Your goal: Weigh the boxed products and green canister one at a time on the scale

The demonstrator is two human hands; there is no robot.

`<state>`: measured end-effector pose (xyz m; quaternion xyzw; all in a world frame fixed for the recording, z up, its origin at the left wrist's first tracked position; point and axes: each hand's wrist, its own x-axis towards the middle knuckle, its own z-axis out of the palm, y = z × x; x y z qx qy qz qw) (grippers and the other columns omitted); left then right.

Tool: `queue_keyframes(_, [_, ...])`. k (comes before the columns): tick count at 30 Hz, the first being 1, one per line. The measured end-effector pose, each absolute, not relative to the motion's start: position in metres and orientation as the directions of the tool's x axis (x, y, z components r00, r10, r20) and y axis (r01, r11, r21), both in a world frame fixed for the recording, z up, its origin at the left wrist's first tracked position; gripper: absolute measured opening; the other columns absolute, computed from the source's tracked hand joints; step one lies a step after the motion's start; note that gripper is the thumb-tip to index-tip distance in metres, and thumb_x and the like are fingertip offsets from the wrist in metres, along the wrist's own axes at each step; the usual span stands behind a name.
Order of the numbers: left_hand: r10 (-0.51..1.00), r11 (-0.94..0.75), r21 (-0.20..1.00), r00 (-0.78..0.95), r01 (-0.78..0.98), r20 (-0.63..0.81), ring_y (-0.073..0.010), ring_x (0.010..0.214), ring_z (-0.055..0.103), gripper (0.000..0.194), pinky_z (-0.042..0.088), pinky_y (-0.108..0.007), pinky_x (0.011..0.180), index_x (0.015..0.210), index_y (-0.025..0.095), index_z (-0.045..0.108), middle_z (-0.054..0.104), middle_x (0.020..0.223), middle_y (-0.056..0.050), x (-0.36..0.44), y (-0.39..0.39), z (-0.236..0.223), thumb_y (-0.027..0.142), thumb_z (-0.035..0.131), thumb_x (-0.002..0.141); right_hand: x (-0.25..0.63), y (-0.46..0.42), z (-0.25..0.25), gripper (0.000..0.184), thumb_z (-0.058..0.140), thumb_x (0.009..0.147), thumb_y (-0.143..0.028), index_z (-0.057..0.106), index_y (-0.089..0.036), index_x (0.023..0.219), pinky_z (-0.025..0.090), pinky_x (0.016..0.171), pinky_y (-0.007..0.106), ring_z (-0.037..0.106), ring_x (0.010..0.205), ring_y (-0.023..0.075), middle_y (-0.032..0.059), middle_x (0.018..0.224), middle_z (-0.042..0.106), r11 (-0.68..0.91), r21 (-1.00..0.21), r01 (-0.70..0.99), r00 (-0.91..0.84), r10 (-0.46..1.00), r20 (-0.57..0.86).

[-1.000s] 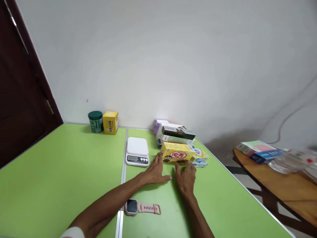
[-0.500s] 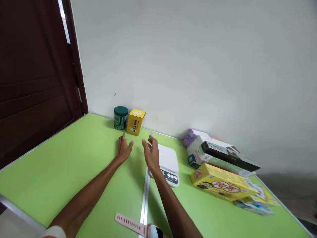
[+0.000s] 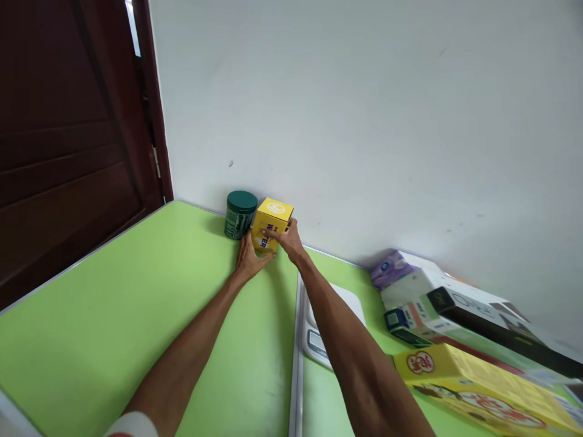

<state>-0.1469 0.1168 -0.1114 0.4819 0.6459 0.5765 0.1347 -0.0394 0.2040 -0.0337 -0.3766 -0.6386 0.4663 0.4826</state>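
A yellow box (image 3: 275, 209) with "WATER" printed on its front stands near the wall at the back of the green table. My right hand (image 3: 288, 238) grips its right side, thumb across the front face and fingers behind the right edge. My left hand (image 3: 251, 256) is at the lower left of the box, its fingers reaching between the box and a green jar (image 3: 240, 216), its thumb stretched along the bottom front. Close beside the box on the left, the jar stands upright with its dark green lid on. Under my right forearm lies a white kitchen scale (image 3: 348, 301), partly hidden.
Several cartons, among them a black-topped one (image 3: 492, 318) and a purple-ended one (image 3: 389, 269), are stacked at the right against the wall. A long yellow carton (image 3: 473, 382) lies before them. A metal seam (image 3: 296, 370) crosses the green table (image 3: 136, 291). A dark red door (image 3: 68, 152) is at left.
Both hands have moved forward from above the table to the yellow box, and the right hand has taken hold of it. The view has shifted, and the pink-strapped watch is out of sight.
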Motion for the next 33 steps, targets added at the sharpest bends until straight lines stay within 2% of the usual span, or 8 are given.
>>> queue_keyframes(4, [0.744,-0.023,0.874,-0.576,0.485,0.339,-0.0426,0.14,0.053,0.119,0.043,-0.056,0.115,0.15,0.011,0.036,0.055,0.142,-0.025,-0.141,0.103,-0.097,0.044,0.098,0.054,-0.037,0.18,-0.038,0.086,0.092,0.052,-0.048,0.05,-0.023,0.123,0.057,0.098,0.046,0.064,0.114,0.0297,0.0098,0.124,0.065,0.317,-0.935,0.163,-0.238,0.932,0.274])
queue_keyframes(7, [0.701,0.047,0.862,-0.632,0.505,0.331,-0.0427,0.133,0.057,0.106,0.046,-0.055,0.11,0.141,0.011,0.041,0.058,0.132,-0.023,-0.139,0.077,-0.089,0.038,0.097,0.055,-0.037,0.149,-0.043,0.085,0.09,0.055,-0.048,0.05,-0.022,0.126,0.053,0.101,0.047,0.061,0.119,0.0311,0.0121,0.128,0.063,0.363,-0.909,0.203,-0.248,0.917,0.311])
queue_keyframes(10, [0.685,0.12,0.842,-0.658,0.525,0.313,-0.0404,0.127,0.061,0.092,0.05,-0.053,0.106,0.132,0.015,0.043,0.06,0.125,-0.018,-0.14,0.038,-0.086,0.033,0.094,0.057,-0.035,0.108,-0.05,0.084,0.089,0.055,-0.045,0.051,-0.021,0.126,0.052,0.102,0.047,0.061,0.118,0.0314,0.0117,0.128,0.063,0.366,-0.905,0.217,-0.316,0.904,0.29])
queue_keyframes(14, [0.67,0.181,0.808,-0.672,0.561,0.317,-0.0361,0.119,0.064,0.08,0.053,-0.05,0.1,0.122,0.019,0.044,0.06,0.117,-0.011,-0.137,-0.018,-0.083,0.028,0.091,0.059,-0.023,0.05,-0.048,0.073,0.087,0.057,-0.041,0.056,-0.021,0.12,0.051,0.103,0.048,0.063,0.115,0.0314,0.0111,0.126,0.065,0.363,-0.901,0.236,-0.352,0.897,0.269])
queue_keyframes(19, [0.652,-0.008,0.764,-0.576,0.645,0.494,-0.0329,0.112,0.065,0.083,0.054,-0.05,0.096,0.124,0.022,0.043,0.06,0.115,-0.008,-0.104,-0.055,-0.066,0.034,0.093,0.059,0.025,0.003,-0.019,0.075,0.086,0.062,-0.039,0.055,-0.022,0.129,0.054,0.103,0.05,0.063,0.121,0.0319,0.0117,0.131,0.066,0.394,-0.897,0.201,-0.303,0.896,0.325])
queue_keyframes(24, [0.705,-0.296,0.693,-0.339,0.657,0.623,-0.0316,0.115,0.064,0.082,0.056,-0.047,0.095,0.133,0.023,0.043,0.06,0.12,-0.011,-0.044,-0.047,-0.043,0.034,0.091,0.068,0.105,0.003,0.011,0.078,0.088,0.065,-0.038,0.054,-0.024,0.134,0.059,0.1,0.053,0.064,0.125,0.0328,0.0118,0.136,0.067,0.357,-0.919,0.167,-0.248,0.917,0.312])
queue_keyframes(28, [0.764,-0.388,0.689,-0.205,0.612,0.612,-0.032,0.12,0.061,0.07,0.055,-0.049,0.099,0.136,0.022,0.041,0.059,0.125,-0.013,-0.005,-0.033,-0.041,0.028,0.081,0.079,0.155,0.014,0.018,0.077,0.091,0.063,-0.041,0.06,-0.026,0.131,0.061,0.097,0.058,0.065,0.127,0.038,0.0125,0.134,0.07,0.326,-0.928,0.178,-0.229,0.931,0.283])
queue_keyframes(33, [0.833,-0.361,0.729,-0.151,0.581,0.532,-0.0316,0.123,0.059,0.061,0.052,-0.051,0.105,0.137,0.021,0.041,0.057,0.128,-0.014,0.013,-0.022,-0.052,0.02,0.071,0.084,0.177,0.026,0.007,0.08,0.096,0.057,-0.04,0.065,-0.029,0.13,0.06,0.097,0.061,0.064,0.129,0.0426,0.0128,0.133,0.072,0.238,-0.963,0.126,-0.237,0.95,0.204])
